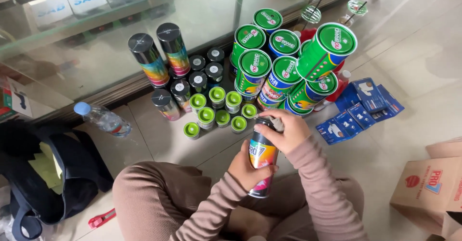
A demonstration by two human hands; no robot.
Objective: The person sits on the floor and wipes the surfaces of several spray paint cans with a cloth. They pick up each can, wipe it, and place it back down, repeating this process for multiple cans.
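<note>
We sit on the tiled floor (159,145) with a tall spray can (262,157) held upright over our lap. Our left hand (248,170) wraps the middle of the can, fingers closed firmly around its body. Our right hand (287,131) sits on top of it, fingers curled over the dark cap end, so we cannot see whether the cap is on, off or half-seated.

Just ahead of us stand small cans with green lids (217,109), packed close together, and behind them dark-capped cans (202,75), two of them taller (161,53), against a glass display case (120,34). To the right, green tins (281,63) are stacked in a loose pile, the top one (327,51) tilted. Blue boxes (363,108) lie further right, a cardboard carton (430,190) at the edge, and a water bottle (102,119) and a black bag (48,173) to the left.

The risks, as we judge them: pressing down on the top could trigger a spray toward our sleeve or lap if a nozzle is exposed. A loose grip could drop the can onto the green-lidded cluster and knock cans over. The stack of tins looks unstable; a bump from our right elbow could bring it down.
</note>
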